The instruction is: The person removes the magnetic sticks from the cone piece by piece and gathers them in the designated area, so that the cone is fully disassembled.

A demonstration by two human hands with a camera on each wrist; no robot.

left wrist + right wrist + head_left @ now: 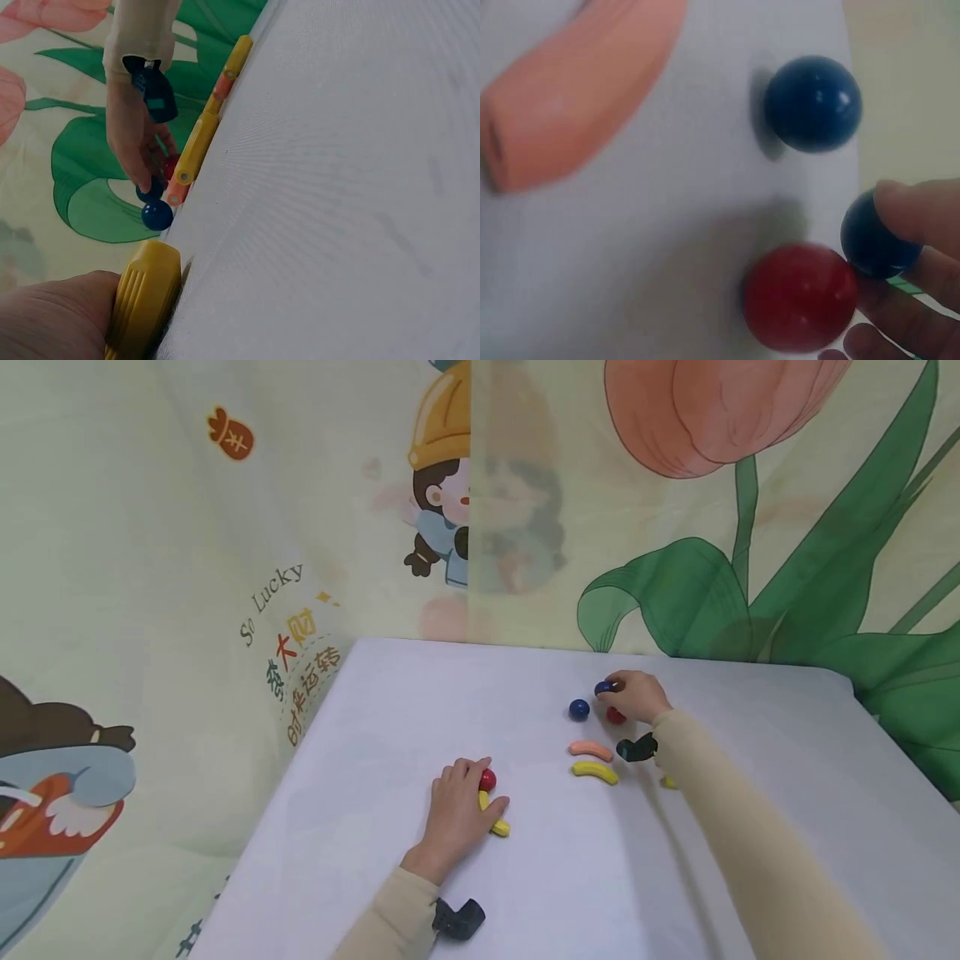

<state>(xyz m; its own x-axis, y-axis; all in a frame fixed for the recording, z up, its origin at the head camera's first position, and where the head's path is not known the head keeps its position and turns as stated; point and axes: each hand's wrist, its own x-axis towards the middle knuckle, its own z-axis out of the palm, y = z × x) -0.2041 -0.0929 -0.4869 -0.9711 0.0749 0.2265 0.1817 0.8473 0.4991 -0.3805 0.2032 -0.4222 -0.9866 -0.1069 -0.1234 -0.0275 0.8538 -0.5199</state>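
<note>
In the head view my right hand pinches a blue ball between thumb and fingers. Close by are a red ball, near the lower fingers, and a second blue ball. On the near side lie a pink sausage-shaped piece and a yellow toy banana. My left hand rests on the table with its fingers loosely extended. Another red ball is beside its index finger. Its thumb lies against another yellow banana, partly covered in the head view.
The table has a white cover, with a printed cloth wall behind it. One more yellow piece shows partly behind my right sleeve. Dark wrist cameras sit on both wrists.
</note>
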